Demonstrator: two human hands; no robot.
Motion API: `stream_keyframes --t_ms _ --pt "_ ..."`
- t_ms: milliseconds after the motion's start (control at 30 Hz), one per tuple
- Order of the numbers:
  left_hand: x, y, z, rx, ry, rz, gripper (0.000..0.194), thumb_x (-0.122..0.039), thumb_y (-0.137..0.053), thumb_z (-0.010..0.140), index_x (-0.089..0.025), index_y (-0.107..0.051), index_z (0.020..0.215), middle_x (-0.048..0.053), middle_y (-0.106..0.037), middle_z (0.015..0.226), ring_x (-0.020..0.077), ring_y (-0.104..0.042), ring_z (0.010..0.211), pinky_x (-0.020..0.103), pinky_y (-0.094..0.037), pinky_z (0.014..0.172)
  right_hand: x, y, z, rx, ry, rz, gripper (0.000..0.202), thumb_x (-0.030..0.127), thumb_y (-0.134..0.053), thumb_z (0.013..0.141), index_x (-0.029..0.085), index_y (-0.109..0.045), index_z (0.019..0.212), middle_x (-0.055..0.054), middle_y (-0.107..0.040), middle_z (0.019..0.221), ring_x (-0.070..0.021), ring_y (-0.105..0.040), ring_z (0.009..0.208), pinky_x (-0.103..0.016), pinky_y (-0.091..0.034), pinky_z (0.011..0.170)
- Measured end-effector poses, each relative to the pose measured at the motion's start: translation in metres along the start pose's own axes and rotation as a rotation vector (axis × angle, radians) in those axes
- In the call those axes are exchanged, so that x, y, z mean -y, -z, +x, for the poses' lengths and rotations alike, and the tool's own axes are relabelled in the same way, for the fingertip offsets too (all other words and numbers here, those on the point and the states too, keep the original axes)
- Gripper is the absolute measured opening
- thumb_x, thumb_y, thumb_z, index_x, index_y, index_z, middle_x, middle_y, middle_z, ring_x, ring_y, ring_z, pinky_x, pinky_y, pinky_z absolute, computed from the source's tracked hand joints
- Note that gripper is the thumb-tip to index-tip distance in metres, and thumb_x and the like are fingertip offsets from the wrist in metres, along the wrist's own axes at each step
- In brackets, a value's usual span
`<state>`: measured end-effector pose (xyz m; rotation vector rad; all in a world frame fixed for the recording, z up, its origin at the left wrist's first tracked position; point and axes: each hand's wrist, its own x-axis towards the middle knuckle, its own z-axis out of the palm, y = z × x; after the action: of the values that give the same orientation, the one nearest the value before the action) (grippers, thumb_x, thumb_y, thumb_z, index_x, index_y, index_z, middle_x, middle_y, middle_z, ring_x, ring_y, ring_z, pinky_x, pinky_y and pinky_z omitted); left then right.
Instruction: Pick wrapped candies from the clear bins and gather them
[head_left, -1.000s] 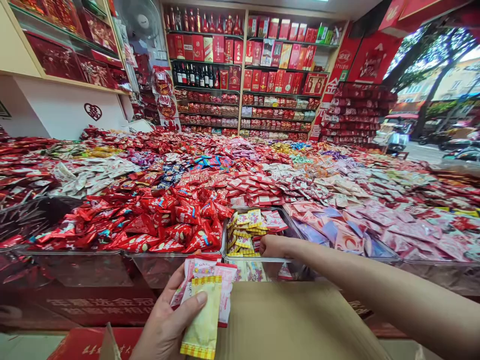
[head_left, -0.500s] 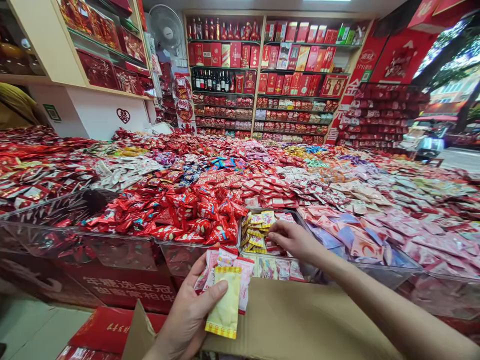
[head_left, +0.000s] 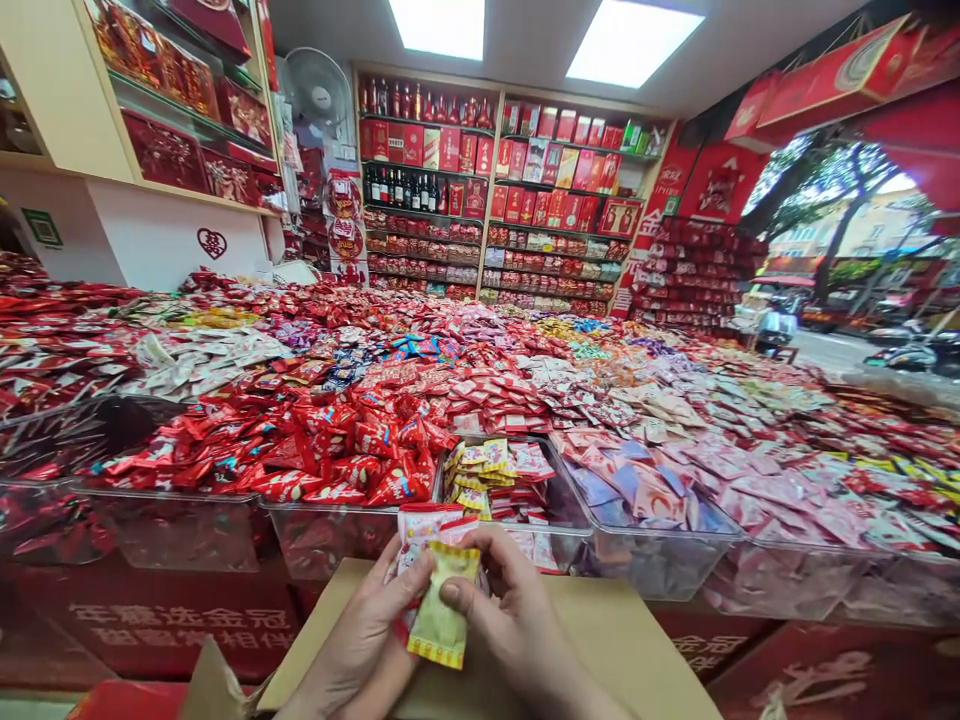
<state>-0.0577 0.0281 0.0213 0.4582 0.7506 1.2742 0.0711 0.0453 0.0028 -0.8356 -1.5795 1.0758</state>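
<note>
My left hand is closed around a small bunch of wrapped candy packets. In front is a yellow candy packet with a checked edge, and behind it are pink-and-white candy packets with red ends. My right hand grips the same bunch from the other side, its thumb on the yellow packet. Whether it holds a further packet is hidden behind its fingers. Just beyond both hands, a clear bin holds yellow packets and red-and-pink packets.
A cardboard box lies below my hands. Bins of red packets stand to the left, and pink and lilac packets to the right. Heaped sweets stretch back to shelves of bottles and boxes.
My right hand has come back from the bin to the packets in my left hand and now grips them too. The view has tilted up and turned slightly right.
</note>
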Motion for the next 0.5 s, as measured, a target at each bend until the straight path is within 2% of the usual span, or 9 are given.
stream_keyframes --t_ms 67,133,300,400,500 --pt "0.0 -0.001 0.004 -0.033 -0.006 0.028 0.039 -0.013 -0.065 0.07 -0.021 -0.054 0.107 0.007 -0.068 0.094 0.0227 -0.064 0.086 0.035 -0.052 0.075 -0.002 0.001 0.002 -0.022 -0.011 0.003 0.009 0.025 -0.056 0.075 0.02 -0.049 0.079 0.0 -0.056 0.081 -0.0137 -0.05 0.076 -0.026 -0.04 0.07" --pt "0.001 -0.003 0.006 -0.058 -0.037 0.051 0.037 -0.013 -0.066 0.068 -0.02 -0.056 0.104 0.007 -0.069 0.091 0.0219 -0.066 0.081 0.034 -0.053 0.071 -0.004 0.004 0.004 -0.02 -0.043 0.018 0.014 0.027 -0.058 0.074 0.019 -0.047 0.071 0.001 -0.052 0.071 -0.0123 -0.047 0.069 -0.025 -0.039 0.066" --pt "0.002 -0.008 0.005 -0.146 -0.119 0.046 0.037 -0.012 -0.069 0.064 -0.019 -0.057 0.098 0.005 -0.07 0.087 0.0206 -0.067 0.075 0.031 -0.054 0.066 0.005 0.009 0.008 0.066 -0.198 0.292 0.03 0.04 -0.064 0.067 0.019 -0.042 0.07 0.004 -0.047 0.065 -0.0092 -0.043 0.059 -0.021 -0.036 0.055" --pt "0.003 -0.008 0.003 -0.131 -0.12 0.063 0.035 -0.013 -0.07 0.063 -0.018 -0.057 0.095 0.005 -0.07 0.085 0.0201 -0.067 0.072 0.031 -0.054 0.065 0.012 0.011 0.006 0.048 -0.247 0.367 0.036 0.044 -0.066 0.064 0.02 -0.04 0.07 0.005 -0.047 0.063 -0.0083 -0.042 0.055 -0.02 -0.035 0.051" --pt "0.004 -0.008 0.002 -0.122 -0.108 0.075 0.04 -0.012 -0.071 0.061 -0.017 -0.055 0.097 0.006 -0.07 0.084 0.0219 -0.067 0.074 0.032 -0.054 0.065 0.013 0.014 0.004 0.039 -0.298 0.402 0.036 0.045 -0.066 0.064 0.019 -0.041 0.071 0.003 -0.051 0.065 -0.0091 -0.047 0.057 -0.021 -0.038 0.053"
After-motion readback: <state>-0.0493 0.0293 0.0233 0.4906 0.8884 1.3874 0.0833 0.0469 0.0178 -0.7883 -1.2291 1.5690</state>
